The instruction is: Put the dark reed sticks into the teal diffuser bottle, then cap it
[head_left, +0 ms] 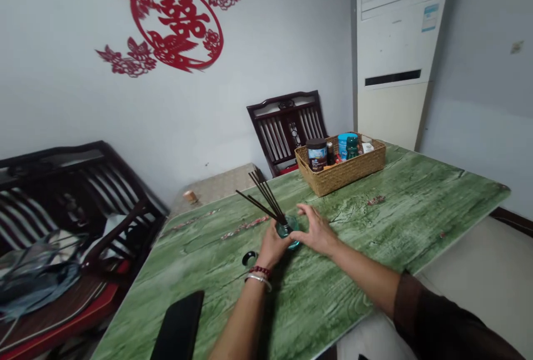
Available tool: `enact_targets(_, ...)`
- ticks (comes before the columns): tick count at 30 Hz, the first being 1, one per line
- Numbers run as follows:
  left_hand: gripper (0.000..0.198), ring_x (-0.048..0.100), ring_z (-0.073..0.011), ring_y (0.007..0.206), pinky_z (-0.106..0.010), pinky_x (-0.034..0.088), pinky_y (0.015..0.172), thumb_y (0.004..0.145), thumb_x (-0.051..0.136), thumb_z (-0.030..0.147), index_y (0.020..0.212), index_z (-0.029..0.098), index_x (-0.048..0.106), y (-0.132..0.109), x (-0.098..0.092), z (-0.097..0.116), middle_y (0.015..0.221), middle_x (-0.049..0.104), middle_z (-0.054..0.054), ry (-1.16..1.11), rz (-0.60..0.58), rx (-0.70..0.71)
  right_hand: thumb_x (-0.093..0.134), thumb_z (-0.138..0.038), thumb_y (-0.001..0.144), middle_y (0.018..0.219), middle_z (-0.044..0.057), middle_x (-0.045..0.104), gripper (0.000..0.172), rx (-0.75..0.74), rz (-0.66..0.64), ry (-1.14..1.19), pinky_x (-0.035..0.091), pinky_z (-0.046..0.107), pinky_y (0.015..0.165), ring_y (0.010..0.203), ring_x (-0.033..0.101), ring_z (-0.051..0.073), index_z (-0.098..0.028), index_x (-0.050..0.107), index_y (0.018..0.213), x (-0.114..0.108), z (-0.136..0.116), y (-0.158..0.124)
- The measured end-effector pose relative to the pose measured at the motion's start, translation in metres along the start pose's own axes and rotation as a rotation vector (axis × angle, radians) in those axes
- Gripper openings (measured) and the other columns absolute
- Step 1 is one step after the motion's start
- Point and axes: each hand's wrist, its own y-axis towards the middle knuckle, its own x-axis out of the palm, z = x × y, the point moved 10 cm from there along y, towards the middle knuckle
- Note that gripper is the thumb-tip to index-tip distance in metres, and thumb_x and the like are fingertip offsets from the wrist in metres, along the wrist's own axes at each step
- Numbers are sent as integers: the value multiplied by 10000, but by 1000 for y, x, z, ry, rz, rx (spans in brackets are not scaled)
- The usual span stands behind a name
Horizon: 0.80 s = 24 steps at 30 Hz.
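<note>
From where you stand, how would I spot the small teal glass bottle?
Find the large green wood-grain table, then the bare left hand and bare right hand over it. Between them sits the small teal glass bottle. Unlike the flat black slab and woven tan basket, it has thin dark sticks fanning from its mouth.

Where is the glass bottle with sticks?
In the head view, the bottle is below and slightly right of centre, on the green table between left hand and right hand.
</note>
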Motion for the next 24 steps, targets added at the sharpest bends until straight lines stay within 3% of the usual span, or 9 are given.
enact_targets(2,597,670,-256,940,-391,514,868,584,787,269,1142,168,599,-21,9,10,1041,714,-84,-22,-55,15,802,-378,691,1293,135,560,829,-16,-81,-62,401,438,1045,1223,521,270,-187,411,1397,12,-15,3)
enact_targets(4,575,669,-265,988,-396,514,890,620,757,242,1169,180,600,-36,20,21,1077,718,-85,-33,-99,34,817,-403,675,1281,144,562,815,-2,-138,-110,405,434,1030,1210,523,276,-164,442,1359,23,-22,6)
enact_targets(6,539,657,-285,1062,-424,498,941,651,736,239,1171,180,611,-46,26,31,1122,714,-98,-16,-114,57,810,-421,693,1186,123,596,676,24,-165,-157,428,411,976,1130,551,265,-155,522,1243,31,-23,9)
enact_targets(10,607,611,-343,1182,-489,454,1023,620,787,295,1189,160,626,-54,22,43,1268,664,-158,20,-126,91,647,-346,877,950,56,602,205,18,-194,-229,433,337,849,923,565,206,-172,598,972,41,-24,11)
enact_targets(12,686,579,-367,1239,-512,431,1056,587,831,357,1216,171,632,-56,11,42,1320,642,-171,48,-173,90,563,-280,934,908,45,593,115,-25,-203,-228,421,308,817,879,556,185,-172,600,914,43,-28,10)
enact_targets(15,707,604,-382,1214,-551,444,1041,626,807,491,1239,182,641,-58,-22,28,1300,660,-176,138,-201,17,525,-257,953,851,30,597,138,-35,-179,-201,409,282,776,835,553,176,-176,606,877,41,-34,11)
enact_targets(20,688,590,-344,1230,-498,484,996,772,630,590,1313,166,584,-54,-88,9,1335,627,-171,286,-44,-22,463,-316,985,753,6,629,272,44,-113,-10,395,248,695,738,576,154,-190,670,861,23,-55,20)
enact_targets(24,617,578,-350,1229,-480,474,990,816,575,506,1314,143,587,-52,-97,-9,1317,620,-190,519,-42,-48,393,-416,1012,891,30,682,424,-74,29,162,443,258,804,861,628,153,-184,689,818,-22,-102,36)
